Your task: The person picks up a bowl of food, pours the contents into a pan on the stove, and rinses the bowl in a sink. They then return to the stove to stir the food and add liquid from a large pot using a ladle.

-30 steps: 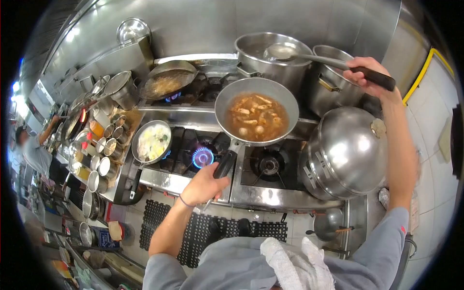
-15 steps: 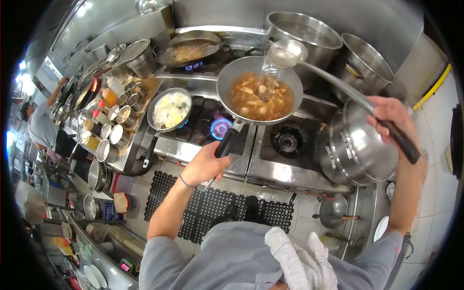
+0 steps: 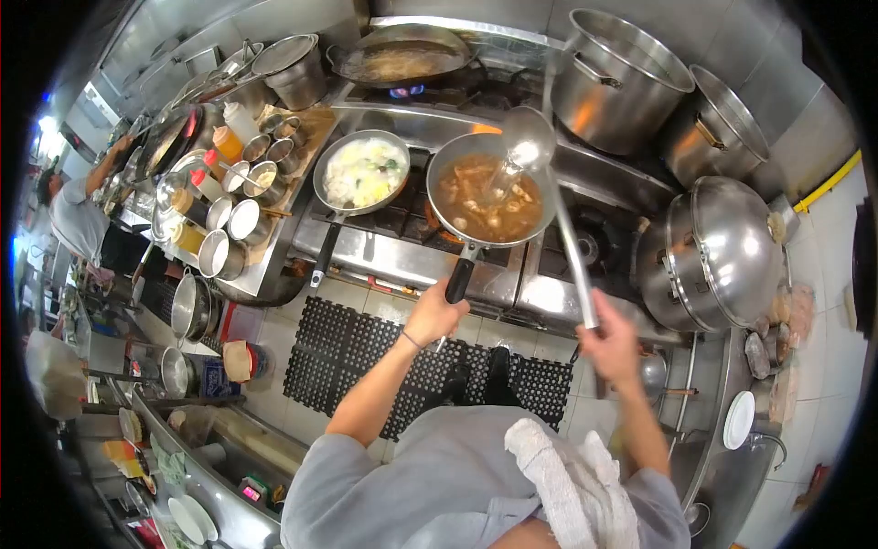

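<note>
My left hand (image 3: 435, 316) is closed around the black handle of a frying pan (image 3: 470, 240) on the stove. Brown sauce with pale chunks (image 3: 480, 197) fills this pan. My right hand (image 3: 607, 343) grips the handle end of a long ladle (image 3: 572, 247). The ladle's bowl is tipped over the pan's right side, and clear liquid runs from it into the sauce. Left of it, a second frying pan (image 3: 326, 240) holds a white and yellow food with green bits (image 3: 366, 174). Its black handle points toward me, with neither hand on it.
Tall steel pots (image 3: 631, 101) stand at the back right, near a large domed steel vessel (image 3: 732, 247). A wok (image 3: 402, 57) sits over a flame behind. Sauce bottles (image 3: 227, 145) and small metal containers (image 3: 219, 254) crowd the left counter. Another person (image 3: 82, 215) works far left.
My right hand has swung left and lower, and the ladle now stands more upright, still pouring. The camera view has shifted, and the sauce pan sits nearer the other frying pan.
</note>
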Demonstrator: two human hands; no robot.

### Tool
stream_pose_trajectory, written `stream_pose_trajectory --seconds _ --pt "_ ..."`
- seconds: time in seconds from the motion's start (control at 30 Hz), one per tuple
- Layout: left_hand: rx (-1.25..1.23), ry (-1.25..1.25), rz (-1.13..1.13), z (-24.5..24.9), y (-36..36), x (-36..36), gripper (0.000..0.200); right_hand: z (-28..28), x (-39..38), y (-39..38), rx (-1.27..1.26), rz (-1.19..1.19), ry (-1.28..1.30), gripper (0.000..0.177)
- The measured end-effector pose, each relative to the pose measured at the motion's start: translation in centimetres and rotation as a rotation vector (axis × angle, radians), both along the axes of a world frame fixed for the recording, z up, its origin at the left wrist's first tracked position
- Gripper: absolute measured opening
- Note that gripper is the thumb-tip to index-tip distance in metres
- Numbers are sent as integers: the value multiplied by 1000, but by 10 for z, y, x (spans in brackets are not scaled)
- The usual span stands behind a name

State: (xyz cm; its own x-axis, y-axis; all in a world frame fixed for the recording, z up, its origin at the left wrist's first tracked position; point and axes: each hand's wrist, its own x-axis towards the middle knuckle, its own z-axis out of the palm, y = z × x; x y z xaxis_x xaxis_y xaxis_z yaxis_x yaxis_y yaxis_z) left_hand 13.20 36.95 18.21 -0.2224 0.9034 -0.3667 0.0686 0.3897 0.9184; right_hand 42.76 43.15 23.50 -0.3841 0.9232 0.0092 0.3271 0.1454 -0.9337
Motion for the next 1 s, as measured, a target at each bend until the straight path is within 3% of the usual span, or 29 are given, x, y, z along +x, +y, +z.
stream_pose_trajectory --seconds 0.03,0.07,0.1,0.17,0.37,0.43,0.63,0.7,0.73,0.77,0.87,0.93,0.97,1.0 --pt "1 20 6 -11 4 -4 31 -14 -16 -17 -170 -70 -42 58" --pt "-5 39 10 -22 5 -7 31 -73 -17 -14 299 -28 -97 62" --pt "-17 57 13 -31 2 -8 31 -81 -27 -20 416 -64 -204 58" --pt "-26 63 14 -42 4 -13 32 -88 -42 -36 248 -67 -269 58" --pt "-10 74 67 -91 19 -19 32 -116 -33 -62 340 -239 -198 54" --pt "20 58 83 -99 24 -19 27 -122 -11 -75 161 -295 -87 52" --pt "7 60 89 -113 42 -21 22 -107 69 -166 -247 -420 -144 48" --pt "-3 56 92 -119 45 -20 21 -72 74 -204 -456 -593 -144 45" --pt "-10 52 94 -123 46 -18 21 -95 91 -229 -369 -660 -138 45" --pt "-10 38 108 -130 44 -16 22 -117 111 -257 -282 -728 -135 45" --pt "9 7 124 -155 45 -19 29 -102 120 -312 -258 -868 -97 43" --pt "28 110 123 -138 43 -16 46 -102 132 -331 -279 -982 -31 41" --pt "-150 192 126 -132 44 -14 56 -99 136 -352 -278 -1087 0 40" --pt "-15 3 50 -143 49 -20 62 -79 130 -352 -282 -1166 -31 40"
